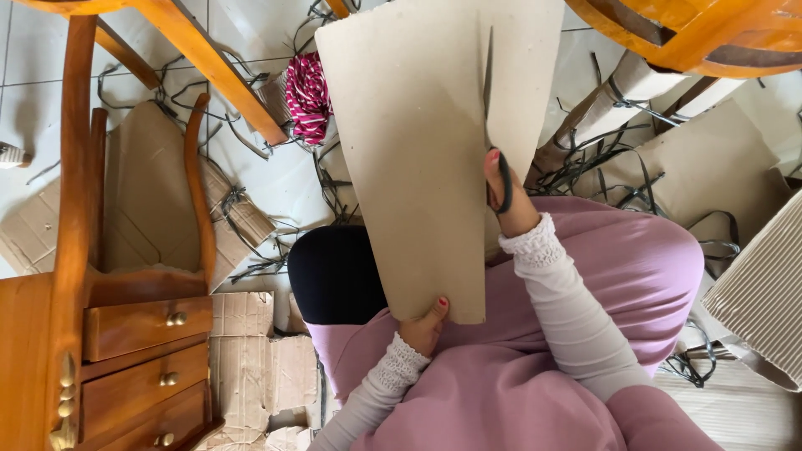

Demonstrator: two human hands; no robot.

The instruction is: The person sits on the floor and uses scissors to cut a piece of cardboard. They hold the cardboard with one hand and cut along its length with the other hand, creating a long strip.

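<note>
Mid-cut: right hand point(511, 200) grips black-handled scissors point(493, 142) partway up a slit in the grey cardboard sheet point(418, 150) held above the lap, left hand point(424, 327) pinching its lower edge; next snip likely needs the sheet kept taut and straight.

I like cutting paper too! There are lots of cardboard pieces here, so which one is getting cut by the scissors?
The big smooth cardboard sheet held up by both hands; the other pieces lie on the floor.
</note>
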